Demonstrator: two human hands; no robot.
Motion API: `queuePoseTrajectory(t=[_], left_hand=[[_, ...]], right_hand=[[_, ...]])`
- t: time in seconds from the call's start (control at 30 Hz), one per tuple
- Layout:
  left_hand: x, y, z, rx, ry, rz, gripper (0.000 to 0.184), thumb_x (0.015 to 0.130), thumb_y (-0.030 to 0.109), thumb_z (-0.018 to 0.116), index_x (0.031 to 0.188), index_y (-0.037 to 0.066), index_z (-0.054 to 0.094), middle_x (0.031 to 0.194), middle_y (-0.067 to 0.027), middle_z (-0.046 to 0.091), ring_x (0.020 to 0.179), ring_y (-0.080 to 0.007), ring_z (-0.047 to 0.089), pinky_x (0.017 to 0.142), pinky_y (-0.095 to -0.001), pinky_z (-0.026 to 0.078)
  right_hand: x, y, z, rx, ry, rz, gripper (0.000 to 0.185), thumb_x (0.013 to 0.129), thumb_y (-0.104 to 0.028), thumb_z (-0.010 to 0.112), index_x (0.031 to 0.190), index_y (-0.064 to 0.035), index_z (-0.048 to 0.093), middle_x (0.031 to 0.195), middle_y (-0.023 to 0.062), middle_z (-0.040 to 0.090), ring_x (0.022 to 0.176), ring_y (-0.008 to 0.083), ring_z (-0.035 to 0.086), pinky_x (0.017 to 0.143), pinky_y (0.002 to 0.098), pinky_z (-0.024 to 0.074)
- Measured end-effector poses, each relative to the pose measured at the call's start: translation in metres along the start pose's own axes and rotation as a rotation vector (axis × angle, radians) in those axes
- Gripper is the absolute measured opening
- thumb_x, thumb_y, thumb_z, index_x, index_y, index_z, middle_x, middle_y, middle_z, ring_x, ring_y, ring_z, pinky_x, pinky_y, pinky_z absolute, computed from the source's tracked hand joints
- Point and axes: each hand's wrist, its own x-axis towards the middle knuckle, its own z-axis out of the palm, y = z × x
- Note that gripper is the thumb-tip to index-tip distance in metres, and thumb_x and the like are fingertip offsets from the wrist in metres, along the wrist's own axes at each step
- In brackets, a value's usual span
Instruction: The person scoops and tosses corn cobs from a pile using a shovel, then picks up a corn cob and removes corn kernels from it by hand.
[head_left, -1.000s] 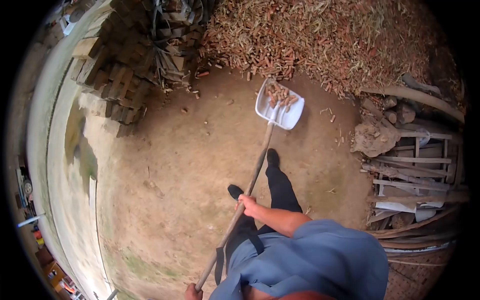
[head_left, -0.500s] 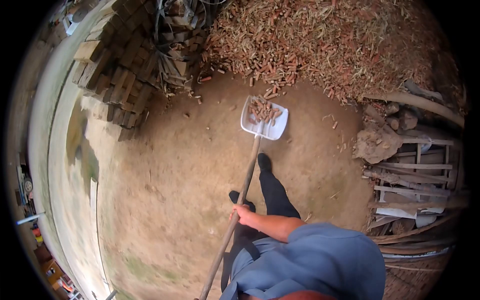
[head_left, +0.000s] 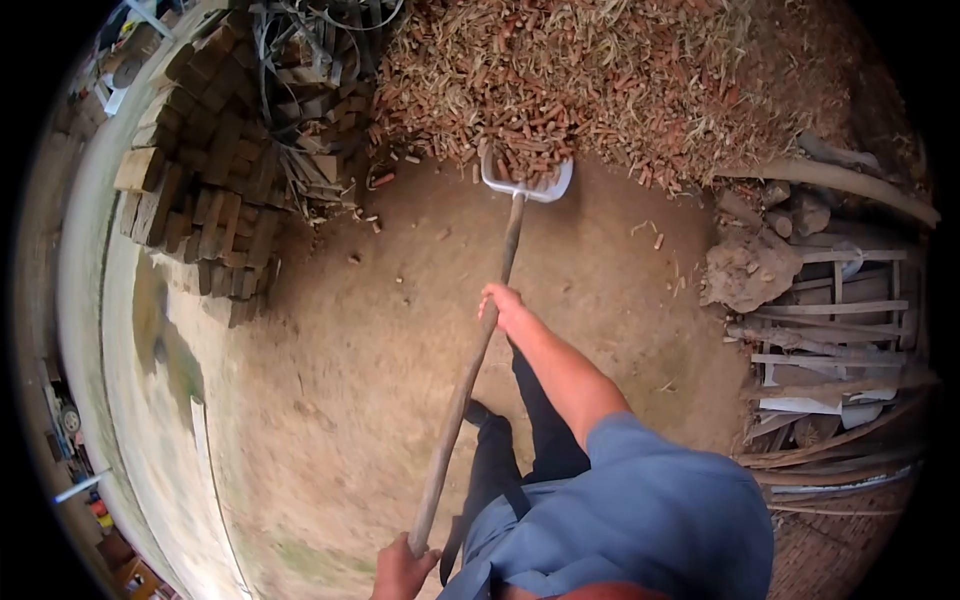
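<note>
A white scoop shovel with a long wooden handle reaches away from me to the edge of a heap of reddish corn cobs. Cobs lie in the scoop and against its far side, hiding its front lip. My right hand is closed around the middle of the handle, with the arm stretched forward. Down at the bottom left, my left hand grips the handle's rear end, partly cut off by the frame.
Stacked wooden blocks stand at the left, with tangled straps above them. A rough stump-like lump, a curved log and a slatted wooden frame line the right. A few loose cobs lie on the dirt floor.
The shovel has moved forward from bare floor into the heap's edge, and more cobs crowd its scoop. My right hand has moved forward with it. My left hand has come into view.
</note>
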Motion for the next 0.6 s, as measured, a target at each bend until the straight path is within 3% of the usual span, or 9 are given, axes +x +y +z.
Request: queuePoseTrajectory(t=[0.1, 0.2, 0.23, 0.33, 0.47, 0.5, 0.53, 0.6], left_hand=[[0.024, 0.031, -0.002, -0.093, -0.073, -0.002, 0.038, 0.084, 0.027, 0.074, 0.104, -0.003, 0.064, 0.086, -0.0257, 0.069, 0.083, -0.0382, 0.069, 0.074, -0.0457, 0.054], [0.037, -0.017, 0.042, -0.157, -0.071, -0.002, 0.040, 0.083, 0.026, 0.074, 0.109, -0.002, 0.065, 0.088, -0.0246, 0.070, 0.086, -0.0392, 0.070, 0.073, -0.0442, 0.054], [0.041, -0.026, 0.052, 0.000, -0.122, -0.097, 0.048, 0.088, 0.036, 0.068, 0.123, 0.003, 0.065, 0.099, -0.0261, 0.071, 0.100, -0.0384, 0.069, 0.083, -0.0472, 0.054], [0.037, -0.043, 0.071, -0.015, -0.119, -0.151, 0.054, 0.087, 0.043, 0.067, 0.125, 0.005, 0.064, 0.102, -0.0259, 0.070, 0.103, -0.0381, 0.068, 0.086, -0.0484, 0.053], [0.038, -0.053, 0.095, -0.044, -0.119, -0.256, 0.065, 0.086, 0.057, 0.064, 0.130, 0.010, 0.064, 0.108, -0.0255, 0.069, 0.110, -0.0376, 0.064, 0.093, -0.0507, 0.051], [0.052, -0.060, 0.099, -0.099, -0.097, -0.114, 0.052, 0.084, 0.051, 0.069, 0.113, 0.008, 0.067, 0.097, -0.0235, 0.070, 0.093, -0.0383, 0.067, 0.081, -0.0507, 0.052], [0.055, -0.052, 0.093, -0.098, -0.097, -0.116, 0.052, 0.084, 0.051, 0.069, 0.113, 0.008, 0.067, 0.097, -0.0235, 0.070, 0.093, -0.0383, 0.067, 0.081, -0.0507, 0.052], [0.054, -0.042, 0.079, -0.157, -0.043, -0.108, 0.045, 0.082, 0.046, 0.073, 0.099, 0.005, 0.064, 0.087, -0.0197, 0.070, 0.079, -0.0378, 0.066, 0.071, -0.0494, 0.050]], right_hand=[[0.015, -0.028, 0.000, -0.114, 0.156, -0.003, 0.010, 0.080, -0.006, 0.064, 0.082, -0.0056, 0.055, 0.064, 0.0088, 0.054, 0.053, 0.0252, 0.057, 0.050, 0.0442, 0.0519], [0.028, -0.009, -0.023, -0.095, 0.066, -0.038, 0.011, 0.080, -0.006, 0.065, 0.084, -0.0049, 0.054, 0.065, 0.0091, 0.054, 0.053, 0.0248, 0.057, 0.049, 0.0443, 0.0517], [0.026, 0.005, -0.030, -0.093, 0.069, -0.041, 0.011, 0.081, -0.006, 0.065, 0.083, -0.0049, 0.054, 0.065, 0.0092, 0.054, 0.052, 0.0246, 0.056, 0.049, 0.0443, 0.0514], [0.005, 0.044, -0.052, -0.115, 0.124, -0.040, 0.011, 0.082, -0.006, 0.064, 0.082, -0.0048, 0.053, 0.064, 0.0092, 0.053, 0.051, 0.0243, 0.056, 0.048, 0.0443, 0.0509], [0.010, 0.029, -0.049, -0.140, 0.174, -0.001, 0.011, 0.082, -0.006, 0.063, 0.081, -0.0051, 0.052, 0.065, 0.0085, 0.052, 0.052, 0.0235, 0.055, 0.048, 0.0436, 0.0500], [0.022, 0.013, -0.044, -0.134, 0.165, -0.023, 0.011, 0.081, -0.005, 0.063, 0.079, -0.0056, 0.052, 0.064, 0.0081, 0.052, 0.051, 0.0232, 0.055, 0.047, 0.0430, 0.0496], [0.028, 0.004, -0.037, -0.134, 0.164, -0.021, 0.011, 0.081, -0.005, 0.063, 0.079, -0.0056, 0.052, 0.064, 0.0081, 0.052, 0.051, 0.0232, 0.055, 0.047, 0.0430, 0.0496], [0.034, 0.001, -0.033, -0.130, 0.181, -0.033, 0.011, 0.080, -0.005, 0.063, 0.078, -0.0058, 0.052, 0.063, 0.0079, 0.051, 0.051, 0.0231, 0.054, 0.047, 0.0421, 0.0491]])
